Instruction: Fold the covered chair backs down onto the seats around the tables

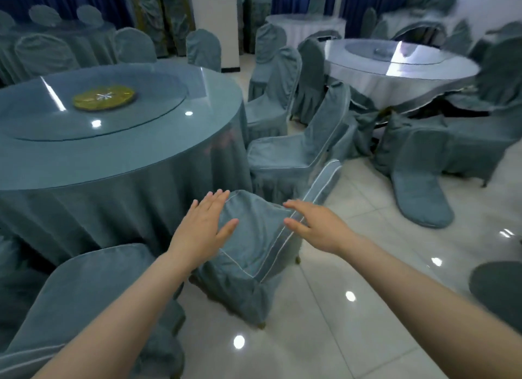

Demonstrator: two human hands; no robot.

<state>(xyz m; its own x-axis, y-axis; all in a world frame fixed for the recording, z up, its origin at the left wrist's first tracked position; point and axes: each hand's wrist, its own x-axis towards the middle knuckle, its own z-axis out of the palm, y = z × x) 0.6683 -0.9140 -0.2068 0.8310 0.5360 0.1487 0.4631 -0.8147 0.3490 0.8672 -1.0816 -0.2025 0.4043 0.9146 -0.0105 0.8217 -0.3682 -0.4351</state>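
A chair in a teal cover with pale piping point(251, 246) stands right in front of me beside the big round table point(118, 164). Its covered back point(324, 181) leans away to the right of the seat. My left hand point(206, 226) hovers flat and open over the seat's left side. My right hand point(313, 226) is open over the seat's right edge, near the base of the back. Neither hand grips the fabric. Another covered chair point(296, 150) stands upright just behind it.
A covered chair point(84, 288) is at my lower left. A second round table point(401, 68) with several chairs stands at the right, where one chair back cover point(421, 186) hangs to the floor. Glossy tiled floor point(353, 308) lies to the right.
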